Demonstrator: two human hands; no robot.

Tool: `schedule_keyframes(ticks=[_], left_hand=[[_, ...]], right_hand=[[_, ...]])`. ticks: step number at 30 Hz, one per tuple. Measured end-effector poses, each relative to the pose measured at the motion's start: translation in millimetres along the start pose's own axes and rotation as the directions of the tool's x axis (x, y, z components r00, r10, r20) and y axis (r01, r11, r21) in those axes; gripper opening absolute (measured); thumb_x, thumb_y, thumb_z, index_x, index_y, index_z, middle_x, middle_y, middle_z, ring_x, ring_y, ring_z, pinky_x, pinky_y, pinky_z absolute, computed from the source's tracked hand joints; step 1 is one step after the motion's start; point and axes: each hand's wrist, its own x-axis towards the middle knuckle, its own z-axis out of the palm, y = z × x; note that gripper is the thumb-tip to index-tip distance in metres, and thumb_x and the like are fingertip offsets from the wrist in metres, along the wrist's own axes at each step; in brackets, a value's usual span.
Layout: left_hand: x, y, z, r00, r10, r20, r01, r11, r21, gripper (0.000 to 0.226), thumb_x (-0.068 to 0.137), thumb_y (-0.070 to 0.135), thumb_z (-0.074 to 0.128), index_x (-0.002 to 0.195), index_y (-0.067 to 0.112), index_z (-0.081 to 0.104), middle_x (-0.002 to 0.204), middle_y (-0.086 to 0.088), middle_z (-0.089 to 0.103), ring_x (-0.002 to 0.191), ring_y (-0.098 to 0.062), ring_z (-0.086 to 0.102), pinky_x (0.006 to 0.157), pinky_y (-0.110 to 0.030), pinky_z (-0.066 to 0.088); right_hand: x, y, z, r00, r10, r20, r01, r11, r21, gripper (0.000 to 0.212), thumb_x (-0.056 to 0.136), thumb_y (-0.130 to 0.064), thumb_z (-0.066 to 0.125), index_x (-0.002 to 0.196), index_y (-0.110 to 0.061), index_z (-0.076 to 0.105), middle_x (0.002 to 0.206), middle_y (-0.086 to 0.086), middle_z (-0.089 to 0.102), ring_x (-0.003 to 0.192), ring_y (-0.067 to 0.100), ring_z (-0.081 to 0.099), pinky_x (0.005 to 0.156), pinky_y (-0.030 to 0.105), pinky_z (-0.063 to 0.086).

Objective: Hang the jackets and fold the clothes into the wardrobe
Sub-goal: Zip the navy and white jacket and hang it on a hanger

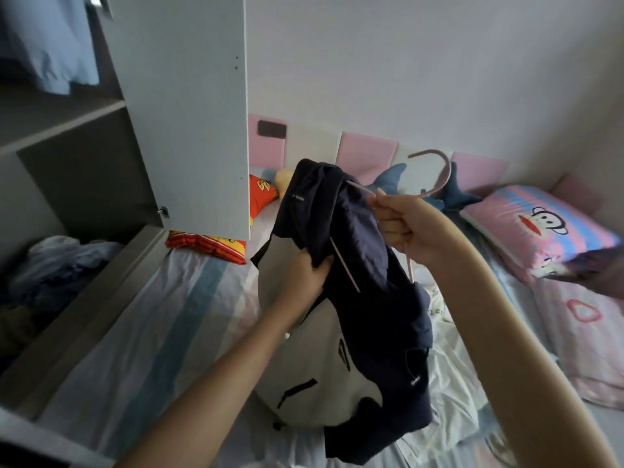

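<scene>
Bed [175, 298], covered by a pale sheet striped blue, white and pink, filling the lower middle of the view. Grey wardrobe [84, 184] at left, standing against the bed's edge, shelves exposed, its white door [189, 113] swung open over the bed. Padded headboard of pink and white panels [368, 153] along the far wall. White garment with black zips [324, 376], lying spread on the bed beneath the hands. Dark navy jacket with zips [378, 298], held up above the white garment and clear of the wardrobe, its lower part hanging down to the sheet. Pink and blue striped pillow printed with a cartoon monkey [540, 228], at right by the headboard. Heap of bluish clothes [57, 265] in the wardrobe's lower compartment. Light blue garment [47, 45] hanging in the upper compartment. Blue shark plush [456, 194] against the headboard, behind the right hand. Red and yellow cushion [209, 246] just under the door's lower edge. Left hand [304, 275], forearm reaching up from below, fingers curled round a fold of the navy jacket's edge and gripping it. Right hand [405, 228], forearm coming in from the right, closed in a fist round the hanger's wire, thumb and forefinger pinching it at the top. Thin pink hanger [447, 165], hook pointing up toward the headboard, one arm tucked inside the jacket's top, the other crossing the navy cloth.
</scene>
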Motion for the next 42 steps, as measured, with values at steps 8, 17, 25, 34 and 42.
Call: schedule_keyframes(ticks=[8,17,25,34,42], left_hand=[[7,16,-14,0.993,0.112,-0.034,-0.108,0.988,0.113,0.028,0.073,0.001,0.059,0.057,0.01,0.038,0.051,-0.002,0.04,0.047,-0.006,0.037,0.048,-0.025,0.027],[-16,67,-43,0.919,0.393,-0.031,-0.392,0.903,-0.173,0.048,0.07,-0.018,0.052,0.053,0.023,0.037,0.044,0.012,0.039,0.045,0.001,0.034,0.047,-0.008,0.025],[-34,-11,-88,0.816,-0.123,0.565,-0.079,0.944,0.321,0.026,0.075,0.03,0.078,0.092,0.033,0.059,0.089,0.019,0.062,0.082,0.008,0.06,0.068,-0.009,0.045],[25,-45,-97,0.997,0.036,0.071,-0.065,0.88,0.471,0.063,0.081,0.008,0.071,0.137,0.013,0.041,0.143,-0.012,0.031,0.132,-0.025,0.037,0.104,-0.025,0.031],[70,-44,-97,0.997,0.024,0.078,-0.054,0.91,0.411,0.048,0.094,0.022,0.057,0.139,0.017,0.039,0.148,-0.01,0.036,0.141,-0.031,0.027,0.113,-0.047,0.025]], right_hand=[[4,26,-26,0.959,-0.147,-0.241,0.087,0.966,-0.244,0.027,0.101,-0.008,0.04,0.078,-0.006,0.054,0.039,-0.011,0.027,0.029,0.001,0.021,0.03,0.01,0.015],[19,69,-41,0.954,0.013,-0.301,-0.104,0.951,-0.29,0.029,0.097,-0.002,0.043,0.07,-0.008,0.048,0.037,-0.009,0.026,0.028,0.002,0.022,0.03,0.012,0.011],[-3,19,-38,0.954,-0.18,-0.24,0.12,0.962,-0.244,0.029,0.099,-0.007,0.045,0.071,-0.005,0.054,0.039,-0.01,0.028,0.03,0.0,0.019,0.028,0.011,0.015],[20,-7,-32,0.937,-0.238,-0.256,0.062,0.833,-0.55,0.027,0.088,-0.022,0.067,0.066,-0.007,0.064,0.036,-0.006,0.039,0.031,0.005,0.028,0.033,0.016,0.022],[6,-55,-54,0.92,-0.363,-0.146,0.231,0.805,-0.546,0.019,0.089,-0.015,0.064,0.075,-0.003,0.07,0.038,-0.005,0.03,0.033,0.005,0.02,0.032,0.013,0.019]])
